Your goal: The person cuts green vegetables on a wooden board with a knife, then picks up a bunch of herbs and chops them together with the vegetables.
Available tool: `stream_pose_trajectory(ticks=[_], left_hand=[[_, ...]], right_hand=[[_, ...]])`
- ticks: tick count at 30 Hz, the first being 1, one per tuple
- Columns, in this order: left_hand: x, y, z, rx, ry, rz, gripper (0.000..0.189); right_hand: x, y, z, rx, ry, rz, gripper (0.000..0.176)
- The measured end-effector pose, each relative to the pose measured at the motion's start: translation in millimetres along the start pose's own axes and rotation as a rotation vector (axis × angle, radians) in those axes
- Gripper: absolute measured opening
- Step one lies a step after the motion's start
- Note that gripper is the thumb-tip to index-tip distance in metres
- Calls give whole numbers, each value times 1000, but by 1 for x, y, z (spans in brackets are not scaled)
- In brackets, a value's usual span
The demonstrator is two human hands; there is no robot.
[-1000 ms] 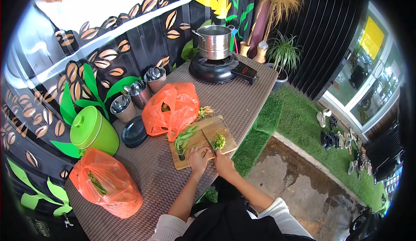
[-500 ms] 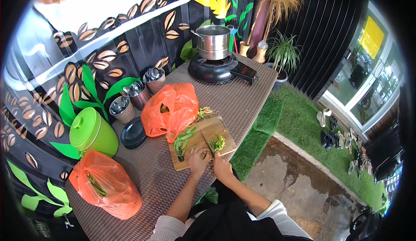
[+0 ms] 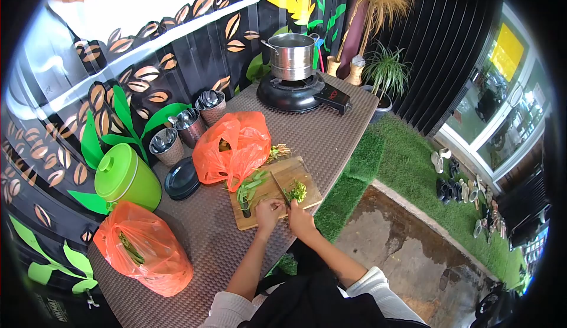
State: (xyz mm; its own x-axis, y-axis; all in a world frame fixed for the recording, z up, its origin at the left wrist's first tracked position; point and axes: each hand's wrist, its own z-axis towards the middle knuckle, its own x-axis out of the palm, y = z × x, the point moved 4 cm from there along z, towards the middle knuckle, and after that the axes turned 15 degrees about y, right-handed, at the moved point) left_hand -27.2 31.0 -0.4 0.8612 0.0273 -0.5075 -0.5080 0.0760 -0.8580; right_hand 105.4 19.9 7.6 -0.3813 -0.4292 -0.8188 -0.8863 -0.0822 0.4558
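Note:
A wooden cutting board lies on the brown woven counter. My right hand grips a knife whose blade lies across the board beside a small pile of chopped greens. My left hand rests on the board's near part and pins down long green stalks that run toward an orange bag.
A second orange bag with greens sits at the counter's near left, beside a green lidded bucket. Black plates, cutlery cups and a steel pot on a black stove stand farther back. Artificial grass lies below right.
Both hands stay on the board with only small shifts; the knife blade has moved slightly beside the chopped pile.

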Motion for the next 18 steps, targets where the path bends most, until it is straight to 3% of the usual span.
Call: stream_pose_trajectory(ticks=[4,12,18], left_hand=[[3,2,1,107,-27,-3,11],[6,1,-3,82,-54,69,9],[6,8,-1,77,-111,-5,12]], right_hand=[[-14,-4,1,-89,18,-24,25],[1,3,-13,-8,-58,4,23],[-17,4,-15,-81,-15,-10,18]])
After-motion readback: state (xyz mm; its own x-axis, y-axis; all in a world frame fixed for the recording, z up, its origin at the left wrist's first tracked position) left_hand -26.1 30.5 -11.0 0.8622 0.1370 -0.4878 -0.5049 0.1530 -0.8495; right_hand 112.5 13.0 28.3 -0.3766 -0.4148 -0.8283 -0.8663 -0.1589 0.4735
